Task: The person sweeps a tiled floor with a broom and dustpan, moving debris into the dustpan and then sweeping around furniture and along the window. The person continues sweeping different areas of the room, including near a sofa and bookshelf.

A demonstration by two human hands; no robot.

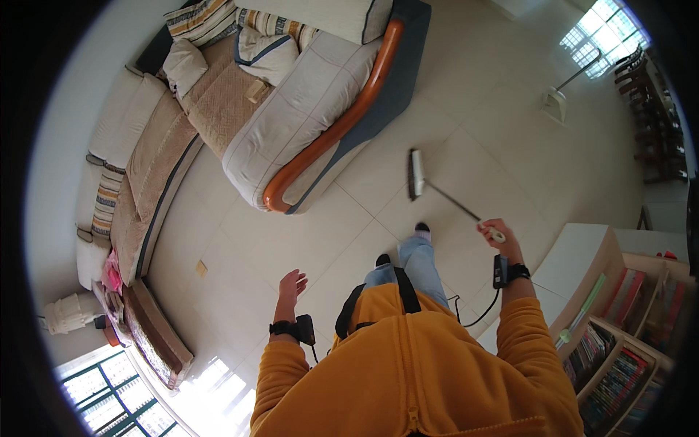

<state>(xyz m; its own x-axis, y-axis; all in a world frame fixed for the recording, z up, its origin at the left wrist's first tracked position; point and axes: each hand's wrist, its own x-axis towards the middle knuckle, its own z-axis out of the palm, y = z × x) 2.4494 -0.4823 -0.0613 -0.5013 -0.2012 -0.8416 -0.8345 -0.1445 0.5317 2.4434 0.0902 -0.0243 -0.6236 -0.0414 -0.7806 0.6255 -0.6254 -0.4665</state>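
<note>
My right hand (496,234) is closed round the pale grip at the end of a broom (416,175). The broom's dark handle slants forward and left to a white head with dark bristles, which is at the tiled floor (357,251) ahead of my feet. My left hand (293,283) hangs over the floor on the left with its fingers apart and nothing in it. Each wrist has a black strap with a small dark device on it.
A corner sofa (291,116) with wooden trim and cushions fills the front left. A long-handled dustpan (555,107) stands at the far right. A bookshelf (611,320) is close on my right. A small tan piece (201,269) lies on the floor at left.
</note>
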